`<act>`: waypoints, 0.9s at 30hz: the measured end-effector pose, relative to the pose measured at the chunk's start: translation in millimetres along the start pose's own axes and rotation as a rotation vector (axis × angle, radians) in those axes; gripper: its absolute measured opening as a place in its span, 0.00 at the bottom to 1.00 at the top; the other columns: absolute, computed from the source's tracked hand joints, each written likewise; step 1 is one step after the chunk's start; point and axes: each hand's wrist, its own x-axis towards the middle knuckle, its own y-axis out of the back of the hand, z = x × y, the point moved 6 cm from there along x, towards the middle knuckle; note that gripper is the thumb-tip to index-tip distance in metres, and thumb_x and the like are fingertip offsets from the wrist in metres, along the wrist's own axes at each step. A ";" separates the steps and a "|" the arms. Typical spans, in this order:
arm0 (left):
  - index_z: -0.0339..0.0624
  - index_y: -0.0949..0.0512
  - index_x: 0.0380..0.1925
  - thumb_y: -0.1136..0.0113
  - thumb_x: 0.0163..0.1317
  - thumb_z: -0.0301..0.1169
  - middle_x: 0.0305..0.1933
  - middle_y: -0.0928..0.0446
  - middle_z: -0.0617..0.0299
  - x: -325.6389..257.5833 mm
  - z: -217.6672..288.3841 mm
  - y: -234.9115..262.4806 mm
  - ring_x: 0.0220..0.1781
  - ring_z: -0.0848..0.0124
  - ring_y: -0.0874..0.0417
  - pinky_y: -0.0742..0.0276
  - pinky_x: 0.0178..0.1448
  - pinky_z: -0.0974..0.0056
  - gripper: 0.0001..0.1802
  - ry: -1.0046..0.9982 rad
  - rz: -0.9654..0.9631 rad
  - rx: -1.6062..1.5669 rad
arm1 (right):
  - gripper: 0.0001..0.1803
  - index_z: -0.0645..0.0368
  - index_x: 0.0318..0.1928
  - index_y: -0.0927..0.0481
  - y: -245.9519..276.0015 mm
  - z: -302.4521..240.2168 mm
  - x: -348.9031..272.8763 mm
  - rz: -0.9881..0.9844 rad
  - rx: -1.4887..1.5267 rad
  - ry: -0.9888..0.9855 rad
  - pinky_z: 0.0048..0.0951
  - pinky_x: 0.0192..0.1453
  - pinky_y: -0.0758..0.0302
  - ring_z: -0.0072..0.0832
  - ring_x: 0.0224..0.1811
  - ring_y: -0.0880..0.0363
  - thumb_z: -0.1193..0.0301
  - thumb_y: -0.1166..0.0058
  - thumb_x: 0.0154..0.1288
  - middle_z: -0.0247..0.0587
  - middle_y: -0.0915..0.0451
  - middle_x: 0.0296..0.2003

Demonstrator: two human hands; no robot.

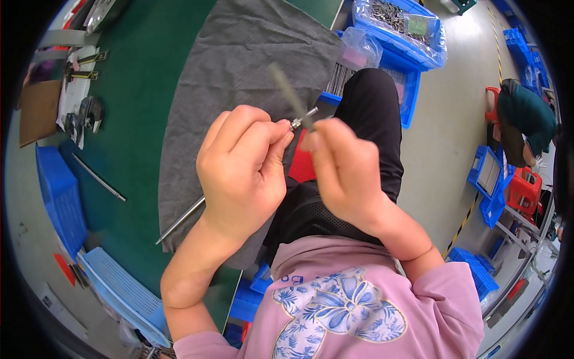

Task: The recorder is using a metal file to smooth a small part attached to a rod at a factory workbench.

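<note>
My left hand is closed, with a small silver metal fitting pinched between thumb and fingertips. A slim metal rod shows below the left wrist, in line with the fitting; whether they are one piece is hidden by the hand. Just to the right, my right hand is closed around the lower end of a thin, flat, greyish strip-like tool, smeared by motion. The strip slants up and left, close to the fitting; I cannot tell if they touch. Under the left hand lies a dark grey cloth.
The green table bears a loose metal rod and a black tape dispenser. Blue bins flank its left edge. A blue crate and a bin of metal parts stand beyond my knee. A person bends at far right.
</note>
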 end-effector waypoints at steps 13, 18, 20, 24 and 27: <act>0.37 0.24 0.23 0.33 0.43 0.17 0.25 0.28 0.60 0.7 -1.7 1.0 0.25 0.63 0.28 0.33 0.27 0.63 0.09 0.044 0.002 -0.026 | 0.02 0.64 0.34 0.26 -0.1 3.5 -10.5 -0.060 0.196 -0.102 0.28 0.22 0.28 0.34 0.19 0.21 0.78 0.51 0.65 0.42 0.22 0.21; 0.37 0.25 0.22 0.34 0.43 0.17 0.25 0.28 0.60 0.5 0.2 0.4 0.24 0.63 0.29 0.34 0.26 0.63 0.09 0.065 0.001 -0.045 | 0.02 0.62 0.34 0.27 -1.9 6.1 -16.6 -0.014 0.123 -0.062 0.32 0.23 0.27 0.38 0.21 0.20 0.77 0.51 0.64 0.43 0.22 0.21; 0.37 0.25 0.22 0.34 0.43 0.17 0.25 0.28 0.60 0.9 -2.4 -0.8 0.24 0.63 0.29 0.34 0.26 0.63 0.09 0.076 0.001 -0.049 | 0.02 0.62 0.34 0.27 -1.6 4.9 -9.1 -0.033 0.113 -0.065 0.32 0.24 0.27 0.38 0.22 0.20 0.77 0.51 0.64 0.43 0.22 0.21; 0.37 0.26 0.21 0.34 0.43 0.16 0.25 0.29 0.60 -0.4 -1.4 -0.3 0.24 0.63 0.29 0.34 0.26 0.63 0.09 0.078 -0.006 -0.063 | 0.02 0.62 0.33 0.28 -3.3 4.3 -10.2 -0.016 0.065 -0.038 0.33 0.24 0.27 0.39 0.22 0.20 0.77 0.51 0.64 0.43 0.21 0.21; 0.37 0.26 0.21 0.34 0.43 0.16 0.25 0.29 0.60 1.4 -2.3 -0.8 0.24 0.63 0.29 0.34 0.26 0.63 0.10 0.069 -0.008 -0.050 | 0.02 0.62 0.33 0.28 -3.8 4.7 -8.0 -0.021 0.077 -0.029 0.33 0.23 0.27 0.39 0.22 0.20 0.77 0.51 0.63 0.43 0.22 0.21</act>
